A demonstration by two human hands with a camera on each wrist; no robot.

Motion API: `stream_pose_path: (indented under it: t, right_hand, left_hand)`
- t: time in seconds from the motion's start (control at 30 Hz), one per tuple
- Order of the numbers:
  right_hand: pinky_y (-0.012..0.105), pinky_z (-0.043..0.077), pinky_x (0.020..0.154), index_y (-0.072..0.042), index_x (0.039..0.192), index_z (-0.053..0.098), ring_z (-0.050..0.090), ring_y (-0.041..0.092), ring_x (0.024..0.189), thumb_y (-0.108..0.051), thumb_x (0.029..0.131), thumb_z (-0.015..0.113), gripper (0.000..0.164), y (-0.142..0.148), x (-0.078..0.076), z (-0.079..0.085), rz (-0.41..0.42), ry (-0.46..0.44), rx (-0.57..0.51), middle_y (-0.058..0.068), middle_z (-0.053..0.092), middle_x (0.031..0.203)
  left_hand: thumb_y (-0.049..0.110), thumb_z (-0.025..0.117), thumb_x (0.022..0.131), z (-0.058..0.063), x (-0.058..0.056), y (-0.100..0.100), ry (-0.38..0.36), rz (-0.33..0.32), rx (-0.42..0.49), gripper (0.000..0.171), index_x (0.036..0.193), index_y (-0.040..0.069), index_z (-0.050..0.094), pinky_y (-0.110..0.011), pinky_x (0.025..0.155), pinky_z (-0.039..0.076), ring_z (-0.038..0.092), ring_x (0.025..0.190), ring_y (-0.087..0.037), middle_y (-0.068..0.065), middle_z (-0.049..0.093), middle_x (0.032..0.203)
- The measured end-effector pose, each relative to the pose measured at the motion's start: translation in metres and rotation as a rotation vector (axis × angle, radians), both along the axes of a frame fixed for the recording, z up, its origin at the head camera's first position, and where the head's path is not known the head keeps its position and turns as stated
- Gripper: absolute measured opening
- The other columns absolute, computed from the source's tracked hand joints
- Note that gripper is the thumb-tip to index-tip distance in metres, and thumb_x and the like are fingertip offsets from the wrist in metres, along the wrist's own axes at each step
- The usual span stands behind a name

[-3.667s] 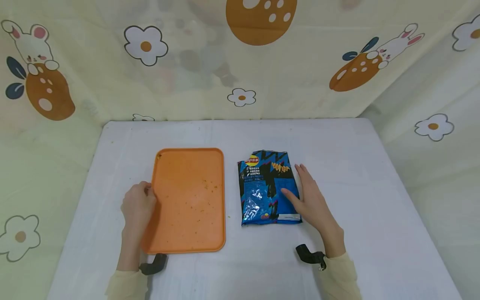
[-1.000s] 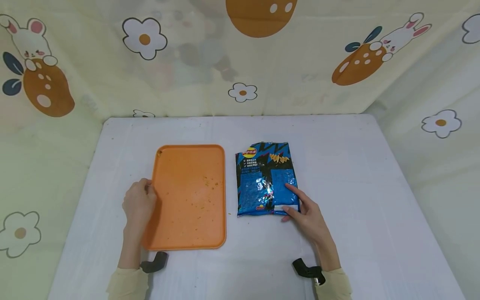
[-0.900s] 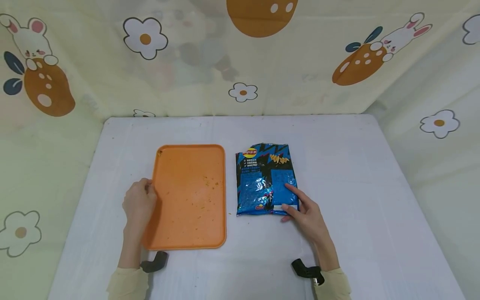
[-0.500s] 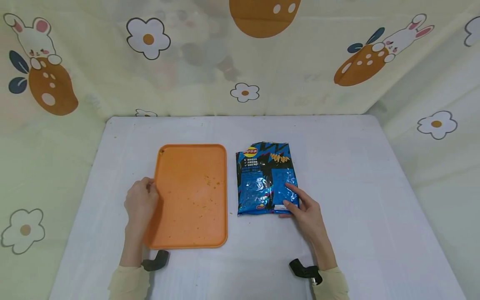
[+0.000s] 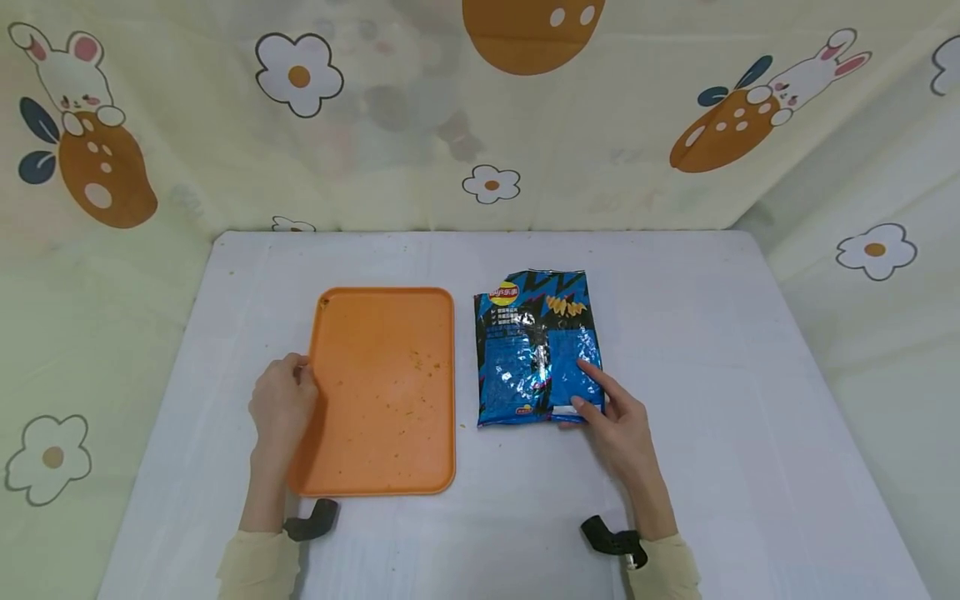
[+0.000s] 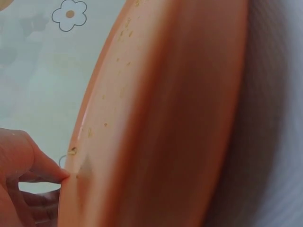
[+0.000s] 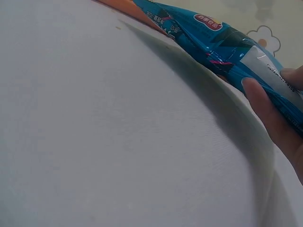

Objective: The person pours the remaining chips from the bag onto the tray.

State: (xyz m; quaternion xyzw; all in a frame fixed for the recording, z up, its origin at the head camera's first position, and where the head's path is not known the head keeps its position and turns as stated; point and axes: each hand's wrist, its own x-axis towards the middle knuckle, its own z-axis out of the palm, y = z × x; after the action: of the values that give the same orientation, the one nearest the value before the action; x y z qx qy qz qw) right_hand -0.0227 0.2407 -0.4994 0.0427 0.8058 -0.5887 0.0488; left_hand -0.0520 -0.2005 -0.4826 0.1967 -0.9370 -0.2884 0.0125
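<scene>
At the left of the table lies an orange tray [image 5: 382,350], dotted with crumbs. My left hand [image 5: 283,404] pinches its left rim; in the left wrist view the thumb and fingers of that hand [image 6: 23,170] meet at the tray's edge. To the right of the tray is a blue and black snack bag [image 5: 517,350] with a yellow and red logo and a torn top corner. My right hand [image 5: 618,425] holds its lower right corner, thumb and index finger on top and other fingers under it. The right wrist view shows the bag [image 7: 199,42] raised, with a shadow below.
A white cloth covers the table [image 5: 712,400]. Some crumbs lie near the tray's right edge. A patterned curtain [image 5: 390,150] with rabbits and flowers hangs behind and at both sides. Black wrist mounts [image 5: 313,521] sit on both wrists.
My right hand went from lying beside the bag to gripping its lower corner. Lately the bag has risen slightly and shifted a little right. The left hand stays on the tray's rim.
</scene>
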Motion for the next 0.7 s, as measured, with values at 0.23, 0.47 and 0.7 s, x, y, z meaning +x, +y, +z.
stream_pose_path:
  t: [0.23,0.47,0.7]
  right_hand:
    - [0.012,0.045,0.096,-0.012,0.152,0.050,0.037,0.044,0.149,-0.014,0.102,0.065,0.053,0.001,-0.004,0.008,0.056,0.086,-0.020,0.014,0.035,0.166]
    - [0.012,0.045,0.097,-0.014,0.151,0.052,0.042,0.042,0.146,-0.012,0.101,0.066,0.052,-0.001,-0.007,0.017,0.096,0.148,0.049,0.014,0.042,0.162]
    - [0.011,0.044,0.099,-0.009,0.150,0.053,0.041,0.044,0.146,-0.005,0.100,0.064,0.051,-0.004,-0.019,0.035,0.133,0.203,0.052,0.015,0.044,0.160]
  left_hand:
    - [0.011,0.052,0.104,0.000,0.001,0.000,-0.010,0.002,0.003,0.028,0.122,-0.006,0.066,-0.053,0.076,0.051,0.064,0.092,-0.039,-0.026,0.066,0.107]
    - [0.011,0.052,0.104,-0.002,0.004,-0.001,-0.031,0.004,0.000,0.029,0.123,-0.006,0.066,-0.055,0.077,0.051,0.064,0.093,-0.041,-0.027,0.066,0.107]
    - [0.010,0.052,0.103,-0.001,0.003,0.000,0.018,-0.003,-0.013,0.028,0.121,-0.007,0.067,-0.057,0.075,0.051,0.064,0.091,-0.042,-0.027,0.066,0.104]
